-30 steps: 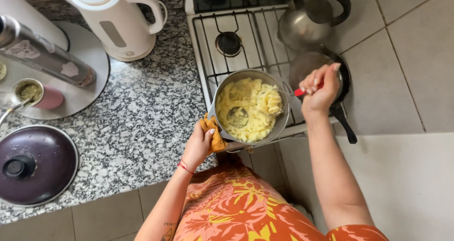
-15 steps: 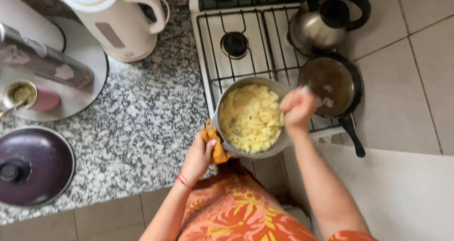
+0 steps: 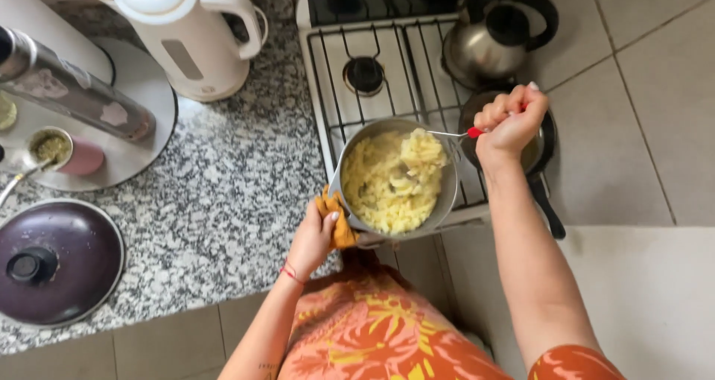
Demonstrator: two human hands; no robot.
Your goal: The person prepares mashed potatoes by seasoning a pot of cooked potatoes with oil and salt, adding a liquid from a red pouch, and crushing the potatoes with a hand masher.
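Note:
A metal pot (image 3: 447, 201) full of yellow mashed potato (image 3: 387, 179) sits at the front edge of the white gas stove (image 3: 335, 89). My left hand (image 3: 316, 235) grips the pot's near-left rim through an orange cloth (image 3: 339, 220). Over the pot's right side, my right hand (image 3: 510, 119) is closed on the red handle of a masher (image 3: 447, 134), whose metal head is sunk in the mash.
Behind the pot stand a steel kettle (image 3: 488, 41) and a dark frying pan (image 3: 547, 145). On the speckled granite counter (image 3: 223, 194) are a white electric kettle (image 3: 186, 33), a round metal tray (image 3: 141, 119) with a small cup (image 3: 52, 149), and a purple lid (image 3: 56, 261).
My right hand has swung from over the pot out to the right, pulling the masher's handle back. The view has shifted slightly. The left hand keeps its hold on the rim.

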